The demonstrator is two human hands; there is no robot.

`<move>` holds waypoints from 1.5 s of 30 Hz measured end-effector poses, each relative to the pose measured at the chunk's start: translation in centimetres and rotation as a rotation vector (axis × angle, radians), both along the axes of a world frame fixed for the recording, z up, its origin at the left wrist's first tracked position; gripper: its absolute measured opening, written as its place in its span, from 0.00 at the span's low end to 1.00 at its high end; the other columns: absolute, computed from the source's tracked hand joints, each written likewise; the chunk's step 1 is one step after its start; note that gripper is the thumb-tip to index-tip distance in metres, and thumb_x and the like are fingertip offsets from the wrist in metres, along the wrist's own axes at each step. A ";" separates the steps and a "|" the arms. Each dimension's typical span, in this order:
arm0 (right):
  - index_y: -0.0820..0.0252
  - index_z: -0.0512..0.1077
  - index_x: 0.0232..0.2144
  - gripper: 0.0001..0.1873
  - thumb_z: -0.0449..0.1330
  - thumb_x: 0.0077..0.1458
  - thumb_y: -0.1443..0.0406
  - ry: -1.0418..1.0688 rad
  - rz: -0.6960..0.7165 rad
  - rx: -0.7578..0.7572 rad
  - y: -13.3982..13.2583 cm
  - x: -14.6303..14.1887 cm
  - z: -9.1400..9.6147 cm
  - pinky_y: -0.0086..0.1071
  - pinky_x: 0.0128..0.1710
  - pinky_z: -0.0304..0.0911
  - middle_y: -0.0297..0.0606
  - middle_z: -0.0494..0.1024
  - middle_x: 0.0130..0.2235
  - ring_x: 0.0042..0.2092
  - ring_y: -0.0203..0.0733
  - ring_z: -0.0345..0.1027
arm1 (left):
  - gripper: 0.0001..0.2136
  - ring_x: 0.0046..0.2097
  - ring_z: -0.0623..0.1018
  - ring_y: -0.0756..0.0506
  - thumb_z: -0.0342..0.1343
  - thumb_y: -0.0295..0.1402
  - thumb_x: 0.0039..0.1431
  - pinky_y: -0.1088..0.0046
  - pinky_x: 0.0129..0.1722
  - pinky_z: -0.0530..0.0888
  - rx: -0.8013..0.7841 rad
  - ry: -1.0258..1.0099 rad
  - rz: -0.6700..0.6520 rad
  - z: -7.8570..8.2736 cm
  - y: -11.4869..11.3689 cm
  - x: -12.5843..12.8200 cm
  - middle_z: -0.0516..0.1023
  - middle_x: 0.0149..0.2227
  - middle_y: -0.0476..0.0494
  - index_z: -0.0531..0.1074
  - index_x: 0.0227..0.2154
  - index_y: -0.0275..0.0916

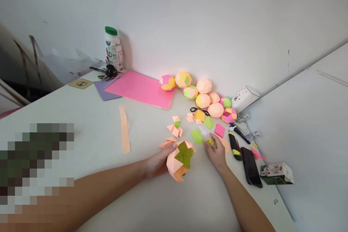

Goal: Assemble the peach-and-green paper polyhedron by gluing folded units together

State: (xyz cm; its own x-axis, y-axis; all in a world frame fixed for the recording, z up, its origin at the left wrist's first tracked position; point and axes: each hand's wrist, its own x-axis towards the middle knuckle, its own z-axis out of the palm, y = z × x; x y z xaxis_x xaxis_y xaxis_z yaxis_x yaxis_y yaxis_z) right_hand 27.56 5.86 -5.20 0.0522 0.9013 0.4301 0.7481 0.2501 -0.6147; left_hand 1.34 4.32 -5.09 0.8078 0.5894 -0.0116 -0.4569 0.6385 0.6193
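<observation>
My left hand (161, 160) is wrapped round a partly open ball of folded peach paper (174, 165), with a green hollow facing up. Around a small glue bottle (211, 143) with a yellow label, the fingers of my right hand (218, 155) are closed, low over the table. Beside that hand lie a green paper square (197, 136) and a peach sheet (225, 145), partly covered. Just beyond the ball are several small folded peach pieces (175, 130) and a green one (177, 124).
Several finished paper balls (203, 86) sit against the wall, near scissors (193, 109) and a white cylinder (244, 98). To the right lie a cutter knife (235, 146), a phone (251, 166) and a carton (277, 173). A pink sheet (141, 90), keys (110, 70) and a bottle (114, 50) stand left.
</observation>
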 end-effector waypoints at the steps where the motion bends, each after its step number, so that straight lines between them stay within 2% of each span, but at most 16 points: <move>1: 0.62 0.69 0.47 0.20 0.58 0.55 0.57 0.044 0.015 -0.006 -0.1 -0.1 0.2 0.43 0.44 0.71 0.50 0.76 0.47 0.48 0.50 0.72 | 0.24 0.37 0.77 0.41 0.45 0.53 0.61 0.62 0.37 0.73 0.003 -0.015 0.005 -0.1 0.0 0.0 0.76 0.37 0.37 0.70 0.45 0.36; 3: 0.60 0.68 0.46 0.20 0.59 0.55 0.56 0.120 0.066 -0.022 -0.5 -0.1 1.0 0.40 0.41 0.72 0.48 0.77 0.45 0.45 0.48 0.74 | 0.24 0.38 0.77 0.41 0.44 0.52 0.62 0.63 0.37 0.74 0.007 -0.021 0.015 -0.1 0.0 0.0 0.76 0.37 0.38 0.70 0.45 0.37; 5: 0.59 0.67 0.45 0.20 0.61 0.53 0.56 0.178 0.128 -0.038 -0.9 -0.3 2.8 0.37 0.36 0.72 0.46 0.78 0.43 0.41 0.46 0.75 | 0.25 0.38 0.77 0.40 0.44 0.53 0.61 0.63 0.36 0.74 0.010 -0.011 0.013 0.1 0.0 0.0 0.75 0.37 0.37 0.70 0.45 0.36; 7: 0.57 0.68 0.43 0.18 0.63 0.51 0.57 0.235 0.180 -0.037 -1.5 -0.8 5.7 0.34 0.35 0.72 0.44 0.77 0.43 0.40 0.43 0.74 | 0.26 0.38 0.77 0.40 0.44 0.54 0.60 0.62 0.36 0.74 0.005 0.009 -0.001 0.2 0.1 -0.1 0.75 0.37 0.37 0.70 0.46 0.37; 9: 0.56 0.69 0.42 0.17 0.66 0.49 0.62 0.355 0.316 -0.041 -2.0 -1.8 9.1 0.33 0.37 0.70 0.42 0.76 0.44 0.42 0.43 0.73 | 0.26 0.39 0.77 0.40 0.44 0.55 0.59 0.61 0.35 0.75 -0.011 0.034 -0.006 0.4 0.1 -0.1 0.75 0.38 0.37 0.70 0.46 0.37; 11: 0.54 0.70 0.42 0.17 0.67 0.48 0.65 0.388 0.400 -0.024 -2.4 -3.2 12.1 0.32 0.37 0.70 0.40 0.76 0.44 0.43 0.42 0.72 | 0.27 0.39 0.76 0.39 0.44 0.55 0.59 0.60 0.35 0.75 -0.029 0.054 0.008 0.6 0.1 -0.2 0.75 0.38 0.36 0.69 0.48 0.37; 14: 0.54 0.70 0.44 0.18 0.66 0.50 0.65 0.336 0.463 -0.113 -3.0 -5.1 14.6 0.32 0.38 0.69 0.40 0.76 0.43 0.43 0.43 0.70 | 0.28 0.38 0.76 0.40 0.43 0.56 0.59 0.61 0.35 0.74 -0.024 0.056 0.027 0.8 0.1 -0.1 0.75 0.39 0.35 0.68 0.48 0.37; 18: 0.53 0.69 0.44 0.17 0.65 0.52 0.65 0.237 0.513 -0.160 -3.4 -6.1 13.9 0.30 0.35 0.69 0.38 0.76 0.40 0.39 0.40 0.71 | 0.27 0.36 0.76 0.41 0.44 0.55 0.60 0.63 0.33 0.75 -0.034 0.044 0.034 1.1 0.1 -0.1 0.75 0.37 0.37 0.68 0.47 0.38; 23: 0.53 0.68 0.47 0.19 0.64 0.53 0.65 0.200 0.494 -0.096 -3.3 -5.8 12.6 0.30 0.37 0.69 0.38 0.76 0.40 0.39 0.40 0.71 | 0.27 0.35 0.76 0.42 0.43 0.56 0.59 0.63 0.35 0.75 -0.003 0.063 0.009 1.4 0.1 -0.2 0.75 0.36 0.38 0.68 0.49 0.38; 27: 0.55 0.68 0.47 0.19 0.64 0.52 0.65 0.133 0.507 -0.100 -3.0 -6.1 12.6 0.32 0.37 0.69 0.39 0.77 0.40 0.39 0.41 0.72 | 0.27 0.36 0.76 0.42 0.45 0.56 0.59 0.62 0.37 0.74 0.018 0.049 -0.007 1.5 0.1 -0.3 0.75 0.36 0.39 0.68 0.48 0.38; 34: 0.56 0.68 0.45 0.17 0.64 0.53 0.62 0.065 0.527 -0.077 -2.9 -6.5 12.5 0.31 0.29 0.69 0.40 0.77 0.37 0.32 0.40 0.72 | 0.26 0.37 0.76 0.42 0.47 0.55 0.58 0.62 0.37 0.74 0.046 0.038 -0.020 1.8 0.1 -0.4 0.74 0.37 0.39 0.69 0.46 0.38; 37: 0.56 0.67 0.45 0.17 0.64 0.53 0.62 0.058 0.538 -0.057 -2.9 -6.6 12.4 0.31 0.30 0.70 0.39 0.78 0.36 0.32 0.40 0.72 | 0.25 0.36 0.75 0.43 0.49 0.55 0.58 0.63 0.37 0.73 0.059 0.026 -0.029 2.0 0.1 -0.4 0.74 0.36 0.40 0.69 0.46 0.38; 45: 0.55 0.68 0.46 0.19 0.65 0.53 0.61 0.004 0.578 0.064 -3.2 -6.9 12.5 0.32 0.33 0.70 0.40 0.77 0.38 0.36 0.42 0.73 | 0.25 0.36 0.75 0.43 0.46 0.55 0.59 0.64 0.36 0.73 0.078 0.046 -0.039 1.9 -0.1 -0.4 0.74 0.37 0.39 0.69 0.44 0.37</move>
